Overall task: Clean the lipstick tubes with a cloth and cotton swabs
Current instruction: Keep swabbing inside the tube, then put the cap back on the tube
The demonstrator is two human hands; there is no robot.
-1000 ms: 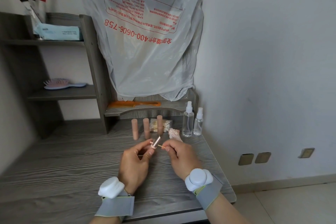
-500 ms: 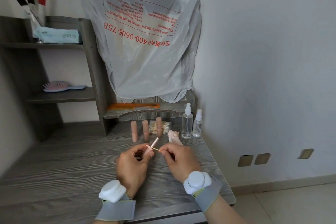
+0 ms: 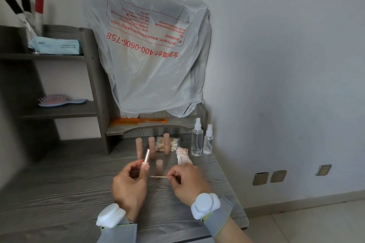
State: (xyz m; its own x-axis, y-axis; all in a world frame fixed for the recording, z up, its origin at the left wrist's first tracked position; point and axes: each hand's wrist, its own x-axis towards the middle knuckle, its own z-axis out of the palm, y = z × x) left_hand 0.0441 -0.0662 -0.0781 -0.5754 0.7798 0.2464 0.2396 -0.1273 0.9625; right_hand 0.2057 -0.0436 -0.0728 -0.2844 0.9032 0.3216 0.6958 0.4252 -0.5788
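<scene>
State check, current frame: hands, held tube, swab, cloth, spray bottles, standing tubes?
left hand: grips held tube.
right hand: pinches swab.
held tube: tilted, off desk.
swab: level, not touching tube.
cloth: crumpled on desk, untouched.
spray bottles: upright, nozzles on.
standing tubes: four, upright on desk.

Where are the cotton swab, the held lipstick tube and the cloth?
cotton swab [image 3: 159, 177], head view, middle of its stick.
held lipstick tube [image 3: 147, 156], head view, shiny upper body.
cloth [image 3: 183, 157], head view, crumpled middle.
</scene>
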